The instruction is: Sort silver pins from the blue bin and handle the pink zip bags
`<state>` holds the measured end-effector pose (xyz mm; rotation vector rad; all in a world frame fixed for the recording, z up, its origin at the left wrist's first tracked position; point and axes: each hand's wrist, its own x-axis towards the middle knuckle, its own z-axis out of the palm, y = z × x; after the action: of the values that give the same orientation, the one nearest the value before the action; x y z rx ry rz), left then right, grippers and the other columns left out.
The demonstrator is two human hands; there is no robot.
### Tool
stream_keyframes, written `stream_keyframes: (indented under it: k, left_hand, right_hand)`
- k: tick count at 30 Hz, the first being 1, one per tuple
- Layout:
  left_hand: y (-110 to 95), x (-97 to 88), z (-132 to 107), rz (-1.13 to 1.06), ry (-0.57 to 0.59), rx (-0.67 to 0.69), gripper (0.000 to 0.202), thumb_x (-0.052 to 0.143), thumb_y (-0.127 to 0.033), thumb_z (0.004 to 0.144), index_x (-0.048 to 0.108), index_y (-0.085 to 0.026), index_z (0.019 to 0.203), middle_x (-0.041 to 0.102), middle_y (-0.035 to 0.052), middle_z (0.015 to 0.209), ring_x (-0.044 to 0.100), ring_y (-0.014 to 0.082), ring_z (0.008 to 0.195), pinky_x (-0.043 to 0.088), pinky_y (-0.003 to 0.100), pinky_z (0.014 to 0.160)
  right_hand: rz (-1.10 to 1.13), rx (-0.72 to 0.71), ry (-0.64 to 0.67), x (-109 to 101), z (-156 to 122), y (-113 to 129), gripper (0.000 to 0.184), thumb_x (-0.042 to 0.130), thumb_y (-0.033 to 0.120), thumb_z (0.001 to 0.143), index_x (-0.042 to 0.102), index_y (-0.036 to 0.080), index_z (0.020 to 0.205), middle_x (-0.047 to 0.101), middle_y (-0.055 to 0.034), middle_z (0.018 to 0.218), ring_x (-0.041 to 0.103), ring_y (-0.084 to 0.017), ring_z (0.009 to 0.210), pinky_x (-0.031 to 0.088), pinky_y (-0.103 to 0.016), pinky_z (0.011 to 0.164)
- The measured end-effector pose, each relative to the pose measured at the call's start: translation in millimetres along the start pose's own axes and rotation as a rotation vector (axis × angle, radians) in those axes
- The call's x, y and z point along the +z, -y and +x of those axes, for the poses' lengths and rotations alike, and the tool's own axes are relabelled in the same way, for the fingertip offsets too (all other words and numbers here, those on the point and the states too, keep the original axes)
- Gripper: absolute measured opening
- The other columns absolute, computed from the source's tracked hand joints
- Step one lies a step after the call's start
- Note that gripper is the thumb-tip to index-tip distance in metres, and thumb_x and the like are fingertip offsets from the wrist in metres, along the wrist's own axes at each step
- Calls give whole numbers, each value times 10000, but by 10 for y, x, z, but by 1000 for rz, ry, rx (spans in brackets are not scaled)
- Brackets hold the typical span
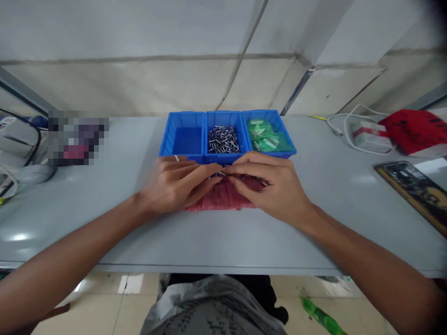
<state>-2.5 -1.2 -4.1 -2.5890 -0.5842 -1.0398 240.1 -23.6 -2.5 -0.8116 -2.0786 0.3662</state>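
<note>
Head view: left hand (174, 184) and right hand (274, 184) meet, fingertips pinched narrow on a small metal piece (220, 173), over red plastic bags (220, 197) on grey table (223, 242). Just beyond, blue bins (185, 139); middle holds metal pins (224, 139), right holds green bags (267, 138).

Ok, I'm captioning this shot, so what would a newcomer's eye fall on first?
Probably the three bright blue bins on the far side of the table, the middle one holding small metal pieces, the right one green plastic. Just nearer, the left hand and right hand come together over reddish plastic.
</note>
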Motion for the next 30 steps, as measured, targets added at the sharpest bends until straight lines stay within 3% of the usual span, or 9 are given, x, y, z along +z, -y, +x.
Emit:
stream_keyframes:
  k: [4,9,13,21,25,30]
  left_hand:
    - [-13,4,2,-53,-10,-33,78,701,-232,978,668,-180,1026,714,-29,687,648,99,554,469,243,547]
    - [-29,3,6,-98,-62,-79,141,732,-273,966,679,-182,1060,731,-19,710,674,116,571,489,258,561]
    - [-24,18,2,-79,-60,-50,114,717,-216,969,675,-170,1064,734,-30,718,668,102,559,467,250,540]
    - [-39,11,17,-98,-54,-30,160,723,-271,973,649,-174,1078,736,-8,715,667,120,553,442,276,504]
    - [-36,-5,8,-106,-20,-13,72,661,-257,1007,633,-190,1011,706,-9,684,651,126,552,443,294,510]
    - [-30,-14,-12,-95,-39,-77,147,682,-314,995,626,-232,1103,713,-30,685,656,125,540,491,284,524]
  right_hand:
    - [163,118,-65,-19,11,78,139,727,96,914,784,201,985,783,-14,894,713,-136,771,577,-287,708]
    - [338,242,-145,-23,-7,88,110,755,148,917,789,246,950,794,-2,913,730,-151,835,583,-290,708]
    - [431,325,-109,-15,-8,100,101,776,164,900,797,256,936,793,8,891,714,-136,777,575,-276,662]
    - [465,341,-103,-6,10,149,74,782,171,882,797,237,912,792,-5,867,708,-146,756,574,-294,659]
    - [467,303,-86,-10,11,161,76,774,163,885,794,234,902,790,-6,862,705,-147,753,563,-297,651]
    - [465,320,-94,-22,-7,157,63,777,192,893,793,248,918,785,-7,867,701,-155,756,571,-303,632]
